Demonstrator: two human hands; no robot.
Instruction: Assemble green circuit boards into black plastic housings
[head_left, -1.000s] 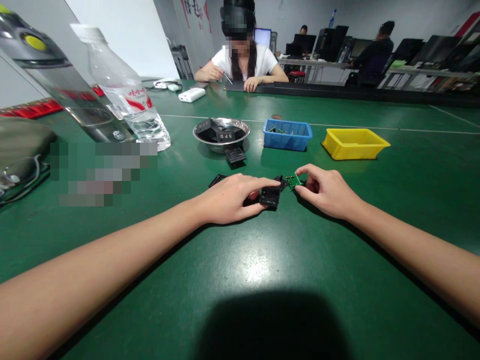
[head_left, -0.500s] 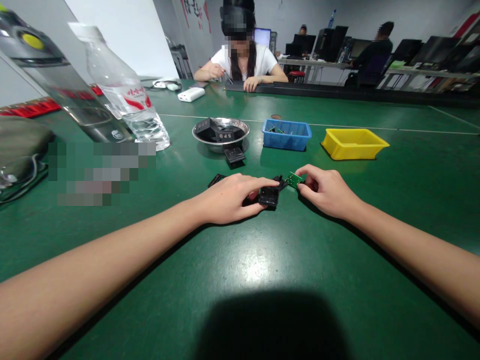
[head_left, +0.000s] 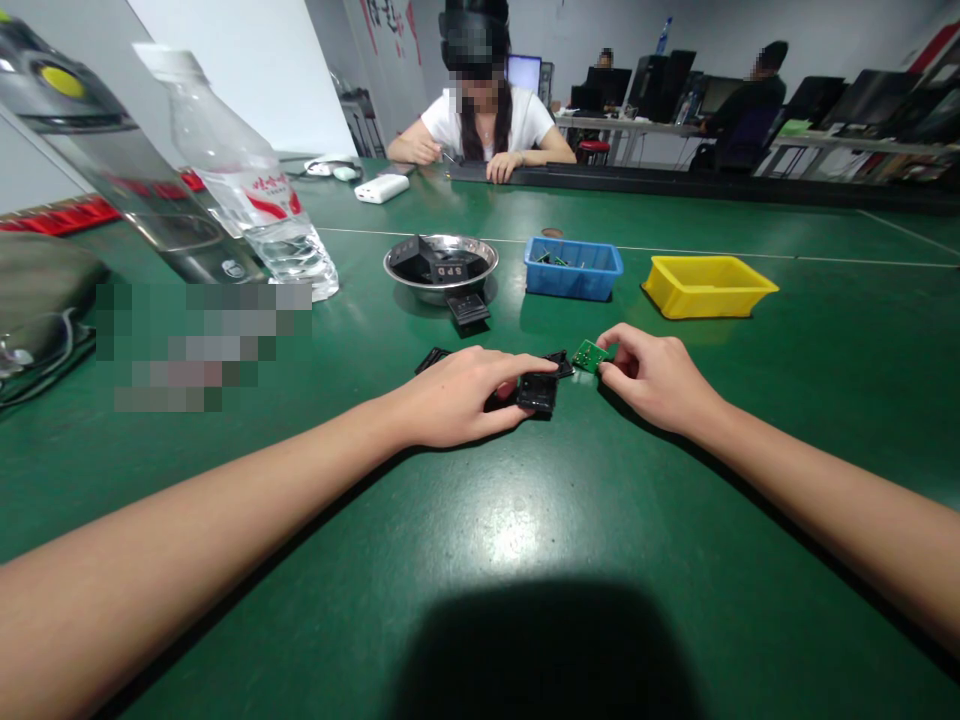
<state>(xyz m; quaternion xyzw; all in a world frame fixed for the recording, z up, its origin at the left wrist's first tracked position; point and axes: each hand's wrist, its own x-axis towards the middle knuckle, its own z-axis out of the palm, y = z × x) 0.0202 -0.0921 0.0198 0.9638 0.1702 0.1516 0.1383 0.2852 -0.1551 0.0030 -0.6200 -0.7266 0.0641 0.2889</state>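
Observation:
My left hand (head_left: 472, 397) rests on the green table, its thumb and fingers closed around a small black plastic housing (head_left: 537, 395). Another black plastic part (head_left: 559, 362) lies just behind that housing, close to the left fingertips. One more black piece (head_left: 431, 360) shows partly from behind the left hand. Between thumb and index finger, my right hand (head_left: 651, 378) pinches a small green circuit board (head_left: 589, 356) by its right edge. The board is tilted, with its dotted face turned towards me, a little right of the black parts.
Behind my hands stand a metal bowl (head_left: 480, 262) of black housings, a blue bin (head_left: 574, 270) with circuit boards and a yellow bin (head_left: 709, 288). A black piece (head_left: 469, 313) leans by the bowl. Bottles (head_left: 262, 200) stand at left; a person (head_left: 487, 125) sits opposite.
The circuit board in my right hand has turned slightly and sits a touch higher, showing more of its face. My left hand keeps its hold on the black housing. The person opposite has lowered a hand.

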